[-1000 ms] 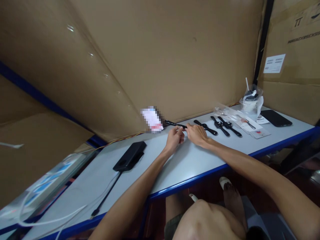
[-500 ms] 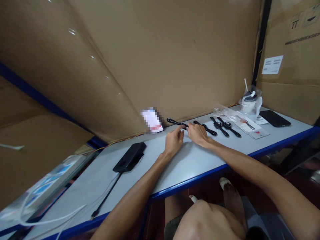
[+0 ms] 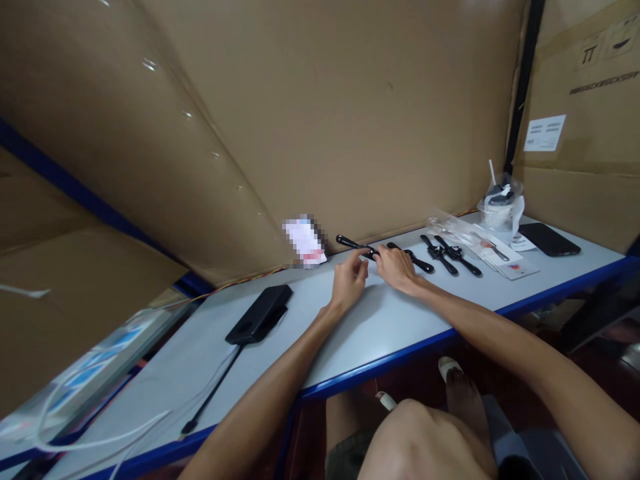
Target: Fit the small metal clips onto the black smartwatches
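Observation:
A black smartwatch with its strap [image 3: 351, 244] lies on the pale grey table [image 3: 380, 327] near the cardboard wall. My right hand [image 3: 397, 267] is curled over the watch's right end, fingertips pinching it. Close beside it, my left hand [image 3: 349, 283] has fingers bent and loosely apart, their tips just short of the watch and holding nothing I can see. Three more black watches [image 3: 440, 253] lie in a row to the right.
A black power bank [image 3: 259, 313] with a cable lies at the left. A pixelated card [image 3: 305, 241] leans on the cardboard wall. Clear bags with papers [image 3: 480, 240], a bagged cup [image 3: 500, 200] and a black phone [image 3: 549, 239] sit at the right. My knee shows below the blue table edge.
My left hand has let go of the watch strap and drawn back a little, opening its fingers. The right hand stays on the watch, which rests lower on the table.

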`<state>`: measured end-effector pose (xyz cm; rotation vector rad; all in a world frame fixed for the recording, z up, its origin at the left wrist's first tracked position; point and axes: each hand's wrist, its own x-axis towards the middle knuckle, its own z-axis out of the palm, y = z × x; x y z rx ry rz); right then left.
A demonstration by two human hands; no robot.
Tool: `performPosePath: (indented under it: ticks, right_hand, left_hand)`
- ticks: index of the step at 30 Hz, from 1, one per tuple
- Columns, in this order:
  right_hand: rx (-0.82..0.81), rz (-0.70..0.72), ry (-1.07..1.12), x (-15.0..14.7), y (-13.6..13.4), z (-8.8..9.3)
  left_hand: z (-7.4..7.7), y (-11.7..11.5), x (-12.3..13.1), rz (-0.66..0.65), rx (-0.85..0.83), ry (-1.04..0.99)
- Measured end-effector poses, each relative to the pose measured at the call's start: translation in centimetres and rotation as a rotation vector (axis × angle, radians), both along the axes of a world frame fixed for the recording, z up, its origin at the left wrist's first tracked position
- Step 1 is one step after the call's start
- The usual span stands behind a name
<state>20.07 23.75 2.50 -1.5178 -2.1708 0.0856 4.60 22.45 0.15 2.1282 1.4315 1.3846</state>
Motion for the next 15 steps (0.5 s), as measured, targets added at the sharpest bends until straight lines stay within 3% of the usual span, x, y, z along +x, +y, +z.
performPosePath:
  ticks: [7, 15]
  right_hand:
    - [0.03, 0.0, 0.004, -0.05, 0.26, -0.28]
    - [0.017, -0.011, 0.027, 0.12, 0.19, -0.06]
  left_hand:
    - [-0.36, 0.24, -0.12, 0.029, -0.018, 0.074]
    - [0.28, -0.1, -0.09, 0.093, -0.037, 0.056]
